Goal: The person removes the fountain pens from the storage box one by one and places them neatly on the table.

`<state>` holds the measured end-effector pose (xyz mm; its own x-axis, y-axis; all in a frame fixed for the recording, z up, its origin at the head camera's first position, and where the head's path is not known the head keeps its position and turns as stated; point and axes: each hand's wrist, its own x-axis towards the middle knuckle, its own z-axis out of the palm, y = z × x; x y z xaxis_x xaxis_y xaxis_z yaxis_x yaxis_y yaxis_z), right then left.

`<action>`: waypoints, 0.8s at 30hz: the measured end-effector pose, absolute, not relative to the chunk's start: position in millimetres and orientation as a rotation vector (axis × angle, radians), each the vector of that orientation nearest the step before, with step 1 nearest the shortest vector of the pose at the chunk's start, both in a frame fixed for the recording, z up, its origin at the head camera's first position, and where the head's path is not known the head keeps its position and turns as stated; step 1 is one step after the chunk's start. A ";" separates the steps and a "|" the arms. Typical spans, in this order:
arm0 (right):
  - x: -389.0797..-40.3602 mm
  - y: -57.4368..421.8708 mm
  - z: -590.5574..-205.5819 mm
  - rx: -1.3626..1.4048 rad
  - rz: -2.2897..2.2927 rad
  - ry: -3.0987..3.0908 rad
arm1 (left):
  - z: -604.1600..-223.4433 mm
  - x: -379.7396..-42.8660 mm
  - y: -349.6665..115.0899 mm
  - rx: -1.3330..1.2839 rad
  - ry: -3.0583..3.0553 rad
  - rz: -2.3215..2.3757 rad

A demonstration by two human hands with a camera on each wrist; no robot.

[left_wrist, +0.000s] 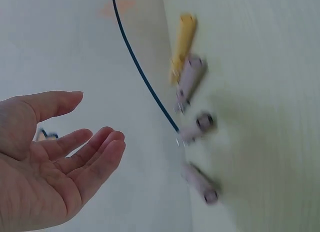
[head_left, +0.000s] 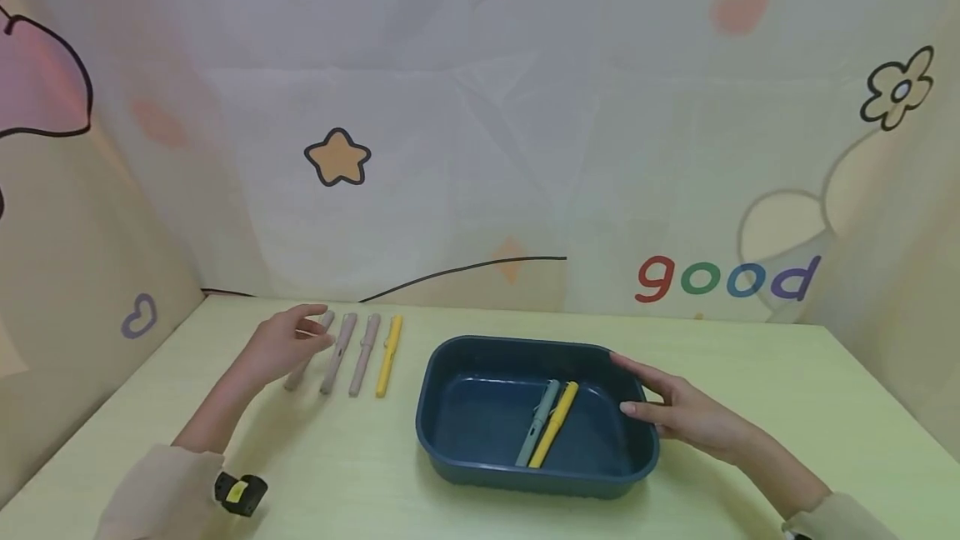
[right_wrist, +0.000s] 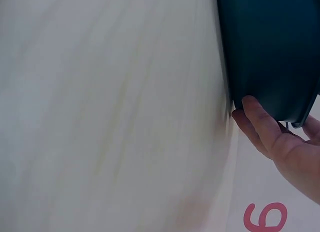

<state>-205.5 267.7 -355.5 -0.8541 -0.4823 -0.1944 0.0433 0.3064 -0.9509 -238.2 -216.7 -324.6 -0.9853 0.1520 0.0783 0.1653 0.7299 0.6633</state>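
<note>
My left hand (head_left: 283,347) hovers over the leftmost of three greyish-pink pens, partly hiding it. In the left wrist view its fingers are loosely bent, apart from the pens and holding nothing. The other two greyish-pink pens, one in the middle (head_left: 339,354) and one further right (head_left: 364,355), lie beside a yellow pen (head_left: 388,357). My right hand (head_left: 693,417) grips the right wall of a dark blue plastic box (head_left: 480,475), thumb inside and fingers outside. Inside the box, a grey-green pen (head_left: 537,423) and another yellow pen (head_left: 554,425) lie side by side.
The pale tabletop (head_left: 322,465) carries the box and the row of pens. A printed cloth (head_left: 450,148) stands behind it and at both sides. A black strap with a yellow patch (head_left: 240,493) is at the left sleeve.
</note>
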 end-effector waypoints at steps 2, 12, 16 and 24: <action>-206.0 266.7 -355.3 -0.395 -1.567 2.140 | -321.6 -233.3 -205.1 -0.289 -2.876 -1.144; -205.1 268.2 -353.6 -0.405 -1.567 2.135 | -311.3 -222.4 -145.6 -0.358 -2.754 -1.292; -205.5 267.9 -352.4 -0.398 -1.571 2.137 | -312.0 -220.6 -124.0 -0.410 -2.700 -1.341; -204.7 266.9 -353.1 -0.385 -1.591 2.121 | -318.7 -211.9 -83.5 -0.533 -2.629 -1.473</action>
